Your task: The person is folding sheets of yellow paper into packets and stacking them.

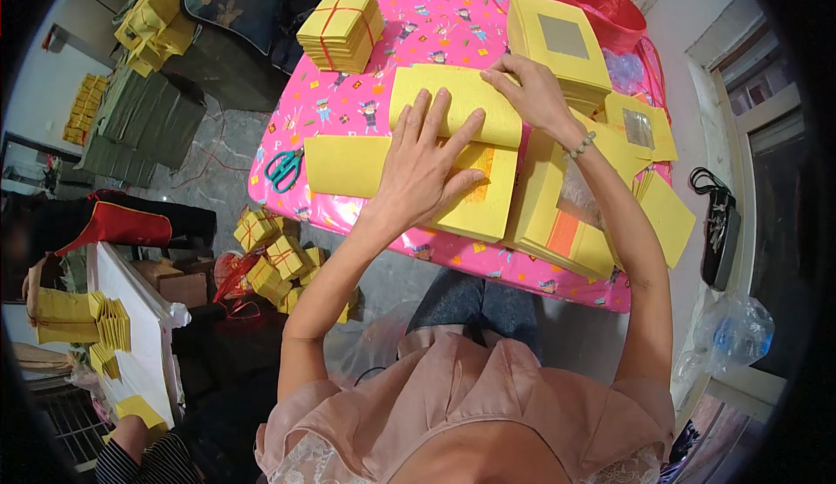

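Observation:
A yellow paper sheet [409, 88] lies folded over at its far side on the pink table, on top of other yellow paper. My left hand [422, 153] is spread flat on it, fingers apart, pressing near the fold. At the far right corner of the folded part, my right hand [531, 88] has its thumb and fingers closed on the paper's edge. An orange printed patch [477, 189] shows beside my left thumb. Another yellow strip of paper [335, 166] sticks out to the left, under the sheet. Teal-handled scissors [284, 170] rest near the table's left edge.
The tablecloth [435, 5] is pink and patterned. A yellow stack tied with red string [340, 31] stands far left; a taller yellow stack [557, 44] and a red basket [601, 5] stand far right. More yellow paper [557, 223] lies by my right forearm. Tied bundles [283, 257] sit on the floor.

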